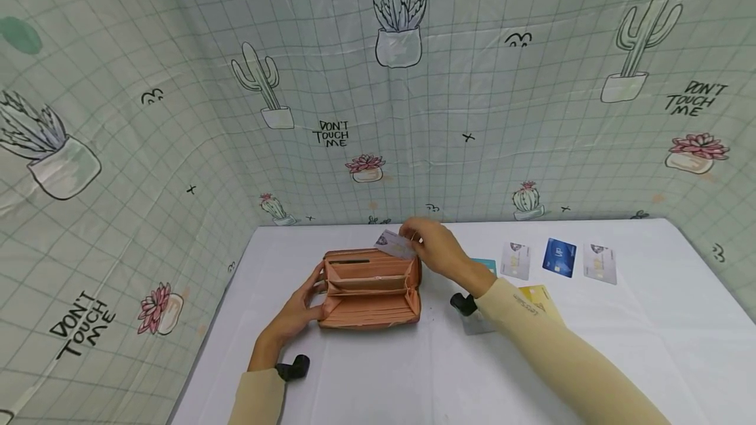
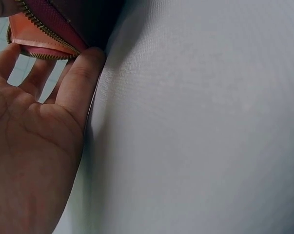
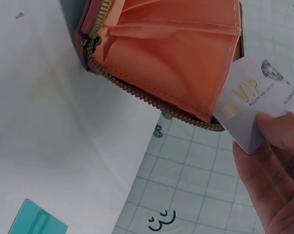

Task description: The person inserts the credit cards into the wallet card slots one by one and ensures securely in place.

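The right hand (image 1: 440, 249) pinches a silver card (image 3: 251, 100) by one short end, its free corner touching the far rim of the open wallet (image 1: 371, 289). The card looks light, stiff and slick, so a firm pinch near its edge seems best. The left hand (image 1: 301, 310) steadies the wallet's left end with fairly straight fingers (image 2: 81, 73); the soft, floppy wallet likely needs that bracing. More cards (image 1: 558, 258) lie right of the wallet.

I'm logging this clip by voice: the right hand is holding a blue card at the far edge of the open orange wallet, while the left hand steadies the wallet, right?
Not quite. The card pinched by the right hand is silver-grey with gold VIP lettering, as the right wrist view shows. The rest holds: it sits at the open orange wallet, steadied by the left hand.
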Action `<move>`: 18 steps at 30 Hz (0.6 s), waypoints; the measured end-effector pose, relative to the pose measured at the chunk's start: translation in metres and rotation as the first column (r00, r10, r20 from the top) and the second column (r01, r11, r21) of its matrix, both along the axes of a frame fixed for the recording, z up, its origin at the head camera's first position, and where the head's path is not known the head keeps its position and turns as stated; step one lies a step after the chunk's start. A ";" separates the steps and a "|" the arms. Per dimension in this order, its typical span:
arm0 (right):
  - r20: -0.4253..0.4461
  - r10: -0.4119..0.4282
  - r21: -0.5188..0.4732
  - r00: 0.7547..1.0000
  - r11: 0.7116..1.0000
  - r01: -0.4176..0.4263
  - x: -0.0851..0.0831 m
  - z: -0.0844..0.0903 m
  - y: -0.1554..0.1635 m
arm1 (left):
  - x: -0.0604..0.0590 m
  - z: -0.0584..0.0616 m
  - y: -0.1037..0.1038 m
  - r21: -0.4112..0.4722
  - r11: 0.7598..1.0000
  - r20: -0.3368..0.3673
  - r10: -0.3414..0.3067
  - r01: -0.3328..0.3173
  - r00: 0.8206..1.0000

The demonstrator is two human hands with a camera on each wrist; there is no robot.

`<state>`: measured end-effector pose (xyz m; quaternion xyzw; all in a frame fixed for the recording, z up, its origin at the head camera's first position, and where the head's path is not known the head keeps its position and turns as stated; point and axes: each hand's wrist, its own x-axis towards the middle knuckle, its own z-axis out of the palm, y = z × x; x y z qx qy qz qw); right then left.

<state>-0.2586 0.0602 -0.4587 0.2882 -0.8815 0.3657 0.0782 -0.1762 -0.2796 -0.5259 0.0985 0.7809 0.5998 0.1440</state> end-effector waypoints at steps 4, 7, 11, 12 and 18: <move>0.020 0.019 0.036 1.000 0.999 -0.020 -0.001 0.001 -0.002 | 0.002 0.002 0.000 -0.006 1.000 -0.016 -0.014 0.014 1.000; 0.023 0.033 0.060 0.999 0.998 -0.034 -0.001 0.001 -0.004 | 0.003 0.002 0.001 -0.006 1.000 -0.017 -0.014 0.014 1.000; 0.009 0.041 0.083 0.999 0.996 -0.042 -0.001 0.001 -0.006 | 0.003 0.002 0.001 0.005 1.000 -0.013 -0.021 0.021 1.000; 0.005 0.043 0.089 0.999 0.995 -0.043 -0.001 0.001 -0.007 | 0.003 0.002 0.000 0.006 1.000 -0.012 -0.023 0.023 1.000; -0.029 0.047 0.149 0.998 0.988 -0.042 -0.002 0.002 -0.013 | 0.002 0.001 -0.001 0.006 1.000 -0.005 -0.015 0.015 1.000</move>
